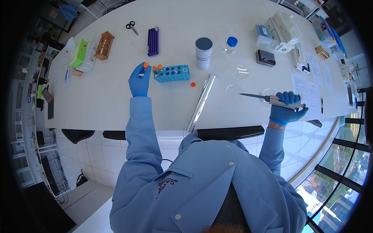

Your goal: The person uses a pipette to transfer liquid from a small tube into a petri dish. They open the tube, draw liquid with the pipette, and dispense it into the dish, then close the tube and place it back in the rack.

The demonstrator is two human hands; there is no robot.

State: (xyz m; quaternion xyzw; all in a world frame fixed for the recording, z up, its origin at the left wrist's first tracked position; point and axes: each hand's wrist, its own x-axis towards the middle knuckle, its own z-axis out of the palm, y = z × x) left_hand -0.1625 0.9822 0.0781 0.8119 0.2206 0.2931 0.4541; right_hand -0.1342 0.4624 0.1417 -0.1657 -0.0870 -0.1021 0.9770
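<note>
My gloved left hand (139, 81) is closed around an orange-capped tube (146, 65), its cap showing at the fingertips. Just right of it stands a turquoise tube rack (172, 76), with more orange-capped tubes (160, 67) at its left end. In my gloved right hand (287, 112) is a micropipette (281, 102), held roughly level and pointing left. Its tip lies over a clear Petri dish (233, 97); whether it touches the dish I cannot tell. A second Petri dish (265, 92) sits partly behind the pipette. A loose orange cap (193, 84) lies between the rack and the dishes.
A foil roll (201, 103) runs to the table's front edge. Farther back are a white canister (203, 55), a blue-capped bottle (231, 44), another Petri dish (241, 71), a tip box (265, 58), a purple rack (153, 41), scissors (132, 27) and a wooden rack (104, 45). Printed sheets (300, 84) lie right.
</note>
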